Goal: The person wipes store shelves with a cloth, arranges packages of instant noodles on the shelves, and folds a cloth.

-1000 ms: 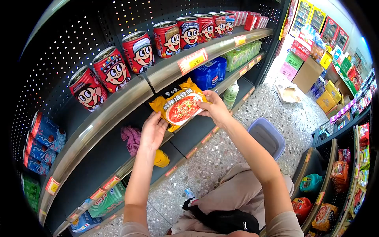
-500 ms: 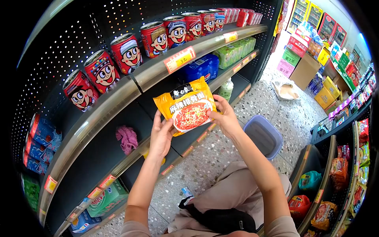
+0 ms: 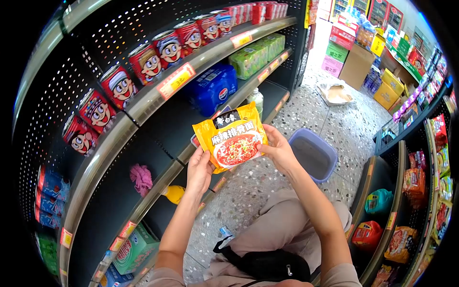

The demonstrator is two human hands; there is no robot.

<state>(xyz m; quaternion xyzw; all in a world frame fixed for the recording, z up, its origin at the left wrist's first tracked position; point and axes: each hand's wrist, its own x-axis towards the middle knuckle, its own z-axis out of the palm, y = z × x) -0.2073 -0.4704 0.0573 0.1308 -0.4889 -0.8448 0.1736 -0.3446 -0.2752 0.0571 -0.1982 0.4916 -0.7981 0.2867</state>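
A yellow noodle packet [image 3: 234, 138] with a red bowl picture is held upright, its printed front towards me, in front of the shelves. My left hand [image 3: 200, 170] grips its lower left edge, thumb on the front. My right hand [image 3: 277, 147] pinches its right edge, thumb over the picture. The fingers behind the packet are partly hidden. Behind it stand a white-green bottle [image 3: 256, 101] and a blue Pepsi pack [image 3: 213, 88] on the shelves.
Red cans [image 3: 145, 63] line the upper shelf [image 3: 158, 88]. A pink cloth [image 3: 141, 179] and yellow bottle [image 3: 174, 193] are at lower left. A purple basin [image 3: 313, 154] stands on the floor, and snack shelves [image 3: 397, 191] are at right.
The view has shifted, so the shelves appear further left. Both hands have brought the packet nearer and turned its front more squarely towards me, still holding it.
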